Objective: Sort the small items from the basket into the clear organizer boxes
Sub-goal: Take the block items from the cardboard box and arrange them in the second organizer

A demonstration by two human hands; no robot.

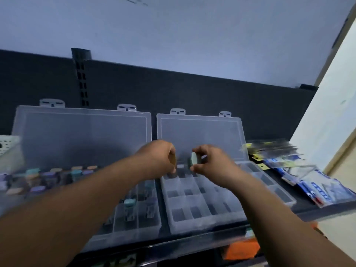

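Observation:
Two clear organizer boxes stand side by side with lids raised. The left box (148, 226) holds several small capped bottles in pastel colours. The right box (192, 227) has mostly bare compartments. My right hand (210, 164) pinches a small round pale-green item (193, 159) above the far compartments of the right box. My left hand (159, 158) has curled fingers around a small tan-topped item (172, 160) over the far left corner of that box. The view is blurred by motion.
A white perforated basket (8, 145) sits at the far left. Blue-and-white packets (300, 176) lie to the right of the boxes. A dark panel rises behind the lids. An orange object (240, 249) shows below the shelf edge.

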